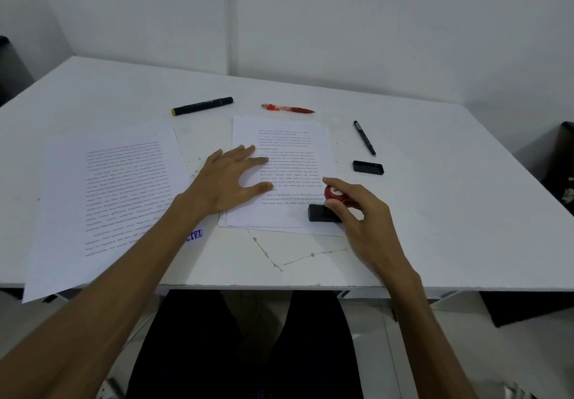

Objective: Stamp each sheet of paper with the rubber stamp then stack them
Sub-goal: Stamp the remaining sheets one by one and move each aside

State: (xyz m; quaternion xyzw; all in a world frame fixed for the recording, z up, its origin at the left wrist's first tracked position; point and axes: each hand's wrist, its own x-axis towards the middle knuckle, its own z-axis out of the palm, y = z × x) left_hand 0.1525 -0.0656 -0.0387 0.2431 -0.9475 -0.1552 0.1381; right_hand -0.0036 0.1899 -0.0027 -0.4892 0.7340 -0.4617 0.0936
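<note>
Stamp [326,212] pressed on paper stack [285,162]; black case [368,167] beside.

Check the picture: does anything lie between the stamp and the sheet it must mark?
Nothing visible does. The right hand presses the stamp onto the sheet's lower right corner; the left hand lies flat, clear of it.

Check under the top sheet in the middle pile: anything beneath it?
Yes. Edges of more sheets peek out below the top sheet at its near-left corner, so it lies on a small pile. How many, and whether they are stamped, is covered. The left hand and rubber stamp press on top.
</note>
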